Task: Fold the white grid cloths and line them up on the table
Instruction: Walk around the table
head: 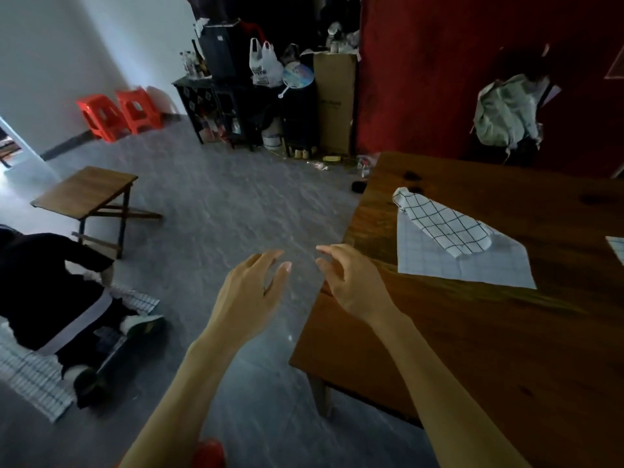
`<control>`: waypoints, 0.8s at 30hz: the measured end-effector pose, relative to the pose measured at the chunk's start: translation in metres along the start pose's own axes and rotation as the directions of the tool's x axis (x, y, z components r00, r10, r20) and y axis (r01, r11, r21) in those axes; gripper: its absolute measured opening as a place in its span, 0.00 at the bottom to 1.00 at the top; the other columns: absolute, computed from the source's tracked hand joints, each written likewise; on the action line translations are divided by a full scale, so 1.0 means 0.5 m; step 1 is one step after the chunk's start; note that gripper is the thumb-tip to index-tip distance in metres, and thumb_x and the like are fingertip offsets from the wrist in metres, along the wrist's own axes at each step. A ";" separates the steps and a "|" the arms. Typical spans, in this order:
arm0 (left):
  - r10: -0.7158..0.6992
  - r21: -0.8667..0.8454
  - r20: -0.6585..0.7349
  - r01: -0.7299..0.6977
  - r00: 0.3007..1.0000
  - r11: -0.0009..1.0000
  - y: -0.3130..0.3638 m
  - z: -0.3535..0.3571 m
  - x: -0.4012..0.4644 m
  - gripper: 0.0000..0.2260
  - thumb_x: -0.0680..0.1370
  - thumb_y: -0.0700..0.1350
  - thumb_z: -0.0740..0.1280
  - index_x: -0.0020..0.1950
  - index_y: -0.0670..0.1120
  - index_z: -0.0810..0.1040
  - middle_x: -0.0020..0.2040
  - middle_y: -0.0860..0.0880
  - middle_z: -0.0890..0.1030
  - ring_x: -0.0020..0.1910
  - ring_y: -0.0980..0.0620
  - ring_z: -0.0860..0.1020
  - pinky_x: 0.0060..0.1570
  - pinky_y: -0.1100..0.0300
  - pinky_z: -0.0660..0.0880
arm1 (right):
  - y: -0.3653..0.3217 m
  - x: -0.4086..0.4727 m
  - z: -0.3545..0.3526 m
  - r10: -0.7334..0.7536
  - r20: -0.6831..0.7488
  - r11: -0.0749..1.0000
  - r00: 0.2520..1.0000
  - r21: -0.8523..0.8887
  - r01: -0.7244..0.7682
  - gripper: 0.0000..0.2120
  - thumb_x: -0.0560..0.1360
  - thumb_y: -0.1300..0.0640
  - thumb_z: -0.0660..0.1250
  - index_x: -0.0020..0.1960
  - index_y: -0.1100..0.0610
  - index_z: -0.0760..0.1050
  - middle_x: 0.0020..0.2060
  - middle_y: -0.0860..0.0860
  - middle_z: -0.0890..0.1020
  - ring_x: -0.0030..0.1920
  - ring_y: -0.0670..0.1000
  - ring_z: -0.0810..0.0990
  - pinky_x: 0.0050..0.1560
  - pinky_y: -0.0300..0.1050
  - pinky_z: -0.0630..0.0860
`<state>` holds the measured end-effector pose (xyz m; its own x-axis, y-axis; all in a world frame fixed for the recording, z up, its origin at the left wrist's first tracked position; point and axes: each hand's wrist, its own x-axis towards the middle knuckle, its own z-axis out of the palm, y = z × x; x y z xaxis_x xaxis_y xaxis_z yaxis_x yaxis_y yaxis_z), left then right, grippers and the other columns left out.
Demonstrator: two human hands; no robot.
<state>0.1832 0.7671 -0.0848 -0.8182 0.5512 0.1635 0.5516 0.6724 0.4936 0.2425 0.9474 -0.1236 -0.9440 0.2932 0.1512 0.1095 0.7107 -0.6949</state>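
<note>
Counting first: 1 white grid cloth (462, 246) lies on the wooden table (506, 332), spread flat w/ one corner flopped back over itself, dark grid side up. A 2nd cloth edge (616, 248) peeks in at the frame's right border, also on the table. More grid cloths (33, 376) sit on the floor at left by a seated person in black (50, 292); count there unclear. 2 red stools (118, 114) by the far wall, 1 small folding table (86, 192) mid-left.

Hands: left hand (251, 292) and right hand (351, 278) both out front, near each other but not touching, fingers loosely spread & slightly curled, holding nothing. Left hangs over the floor; right is above the table's near-left edge, apart from the cloth.
</note>
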 end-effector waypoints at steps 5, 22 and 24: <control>0.077 -0.071 0.064 -0.072 0.995 0.995 -0.120 0.003 0.127 0.27 0.77 0.61 0.51 0.68 0.47 0.72 0.63 0.50 0.77 0.61 0.52 0.75 0.58 0.60 0.70 | -0.001 0.110 0.079 0.105 -0.031 0.993 0.994 -0.053 -0.107 0.21 0.81 0.44 0.55 0.70 0.51 0.70 0.68 0.48 0.73 0.68 0.46 0.70 0.64 0.39 0.64; 0.520 -0.311 0.283 -0.436 0.806 0.845 -0.333 -0.023 0.551 0.20 0.81 0.56 0.56 0.68 0.47 0.72 0.63 0.47 0.77 0.62 0.50 0.74 0.58 0.58 0.70 | -0.084 0.358 0.184 0.406 -0.417 0.870 0.813 -0.096 -0.484 0.18 0.81 0.47 0.59 0.68 0.52 0.72 0.64 0.48 0.76 0.63 0.44 0.73 0.59 0.35 0.66; 0.549 -0.341 0.318 -0.447 0.773 0.827 -0.324 0.005 0.586 0.20 0.81 0.56 0.56 0.68 0.48 0.72 0.64 0.48 0.76 0.62 0.51 0.74 0.58 0.60 0.69 | -0.064 0.369 0.177 0.430 -0.448 0.848 0.784 -0.097 -0.521 0.18 0.81 0.47 0.59 0.68 0.52 0.72 0.65 0.48 0.76 0.63 0.44 0.73 0.60 0.34 0.64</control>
<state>-0.1455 0.8210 -0.1187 -0.2776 0.9524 0.1258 0.7667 0.1407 0.6264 0.0371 0.9222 -0.1358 -0.5534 0.8220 0.1341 0.6152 0.5120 -0.5994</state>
